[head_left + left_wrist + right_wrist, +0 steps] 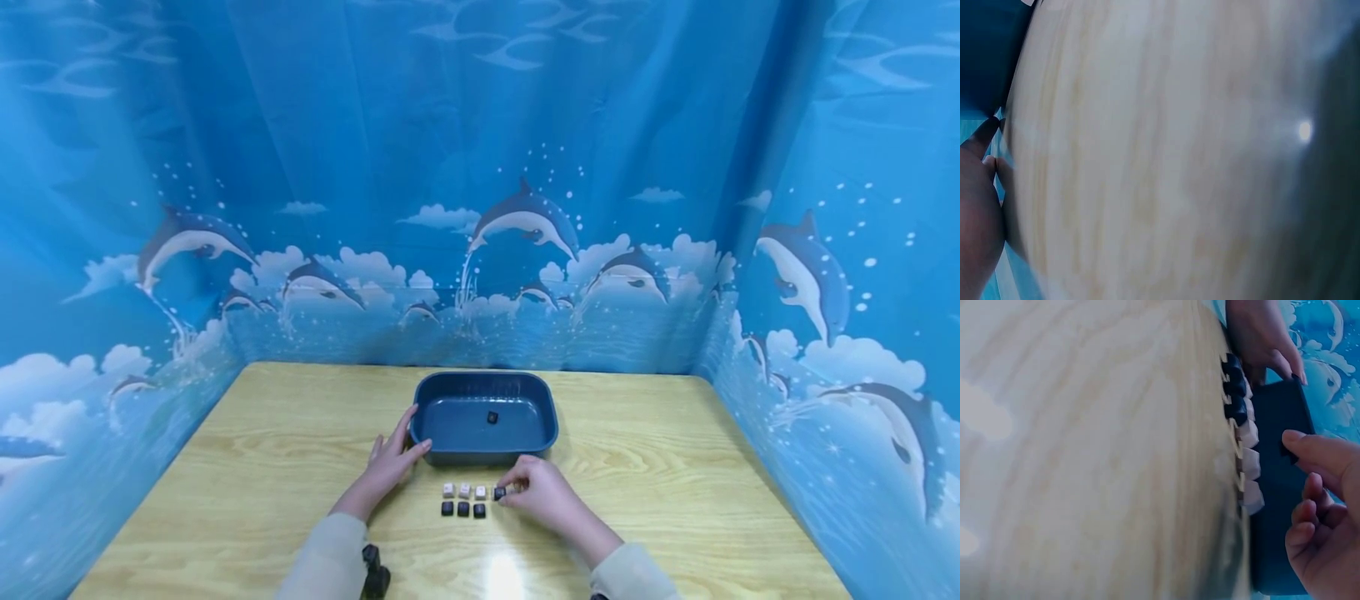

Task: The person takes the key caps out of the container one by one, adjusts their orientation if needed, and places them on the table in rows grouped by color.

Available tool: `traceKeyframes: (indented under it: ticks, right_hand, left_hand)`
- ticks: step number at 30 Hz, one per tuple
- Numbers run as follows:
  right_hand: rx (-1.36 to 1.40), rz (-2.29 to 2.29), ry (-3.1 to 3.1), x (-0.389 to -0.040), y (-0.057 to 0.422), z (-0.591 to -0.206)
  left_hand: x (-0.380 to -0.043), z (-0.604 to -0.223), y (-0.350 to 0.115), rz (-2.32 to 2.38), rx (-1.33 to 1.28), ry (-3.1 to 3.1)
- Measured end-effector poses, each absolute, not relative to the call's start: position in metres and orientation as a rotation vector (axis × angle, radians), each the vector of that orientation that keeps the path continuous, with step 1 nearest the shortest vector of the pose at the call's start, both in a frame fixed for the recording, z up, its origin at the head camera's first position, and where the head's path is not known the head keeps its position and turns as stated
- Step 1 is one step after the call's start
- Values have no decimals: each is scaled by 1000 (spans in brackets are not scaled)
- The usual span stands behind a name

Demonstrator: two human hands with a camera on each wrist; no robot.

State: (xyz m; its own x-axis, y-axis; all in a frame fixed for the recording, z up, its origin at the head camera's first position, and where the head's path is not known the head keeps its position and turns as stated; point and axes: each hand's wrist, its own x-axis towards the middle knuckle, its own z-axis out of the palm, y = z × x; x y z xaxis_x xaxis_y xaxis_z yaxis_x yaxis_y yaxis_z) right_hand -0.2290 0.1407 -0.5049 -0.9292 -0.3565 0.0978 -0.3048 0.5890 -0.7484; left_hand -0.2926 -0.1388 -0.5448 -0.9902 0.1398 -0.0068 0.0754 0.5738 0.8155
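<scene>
My left hand (387,467) rests at the near left corner of a dark blue basin (483,457), thumb on the front rim and a finger along the left side. Between thumb and forefinger, my right hand (543,493) pinches a black keycap (1287,452), held in front of the basin. Three white keycaps (464,491) stand in a row left of it, with three black keycaps (463,509) in a nearer row. More white keycaps (1251,464) show in the right wrist view, behind my right hand in the head view. Another black keycap (492,417) lies inside the basin.
The wooden table (300,433) carries everything. A curtain (360,167) printed with dolphins closes off the back and both sides. A black object (375,573) sits beside the left sleeve. The left wrist view is mostly blurred tabletop with part of the basin's wall.
</scene>
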Motion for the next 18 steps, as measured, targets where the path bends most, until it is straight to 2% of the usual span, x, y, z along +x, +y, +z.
traceKeyframes:
  ticks: [18]
  right_hand:
    - [-489,-1160,2740,-224,132,-518]
  left_hand:
    - [-292,-543,-138,1393,189,2728]
